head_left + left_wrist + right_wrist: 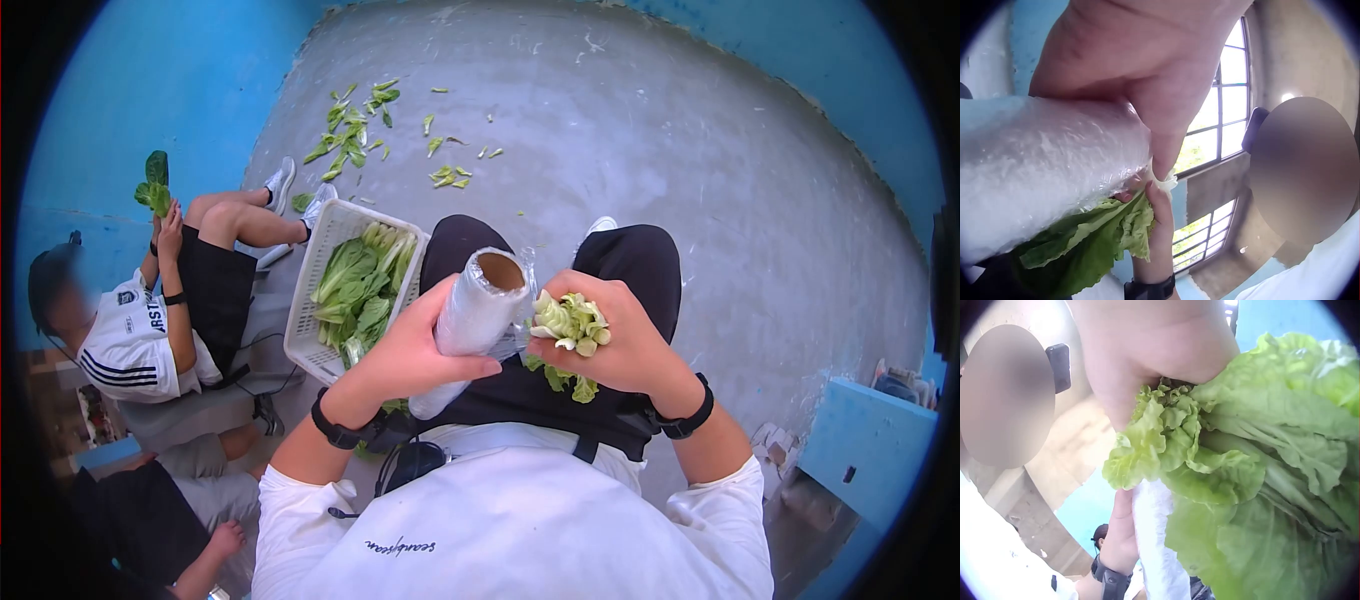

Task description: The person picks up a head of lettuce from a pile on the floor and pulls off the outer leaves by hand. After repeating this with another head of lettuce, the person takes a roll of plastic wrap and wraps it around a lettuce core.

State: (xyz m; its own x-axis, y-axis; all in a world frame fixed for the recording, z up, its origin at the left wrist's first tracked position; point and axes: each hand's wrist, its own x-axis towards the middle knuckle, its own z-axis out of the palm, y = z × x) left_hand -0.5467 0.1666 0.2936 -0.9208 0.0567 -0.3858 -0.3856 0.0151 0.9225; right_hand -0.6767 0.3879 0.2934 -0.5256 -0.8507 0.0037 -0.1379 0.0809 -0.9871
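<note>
My left hand (412, 345) grips a thick roll of clear plastic wrap (468, 318), its brown cardboard core showing at the upper end. Beside it, my right hand (622, 335) holds a bunch of leafy greens (570, 325) by the stems, with the pale cut ends facing up. The leaves (1260, 462) fan out below the right hand in the right wrist view. A loose edge of film (527, 270) stands off the roll toward the bunch. In the left wrist view the roll (1054, 169) lies across the palm, right over the green leaves (1097, 244).
A white plastic basket (300, 335) of greens stands left of my knees. Loose leaves (345, 135) are scattered on the grey floor (640, 130). At the left, a seated person (140, 330) holds up a leafy green (154, 185). A blue cabinet (865, 440) is at the right.
</note>
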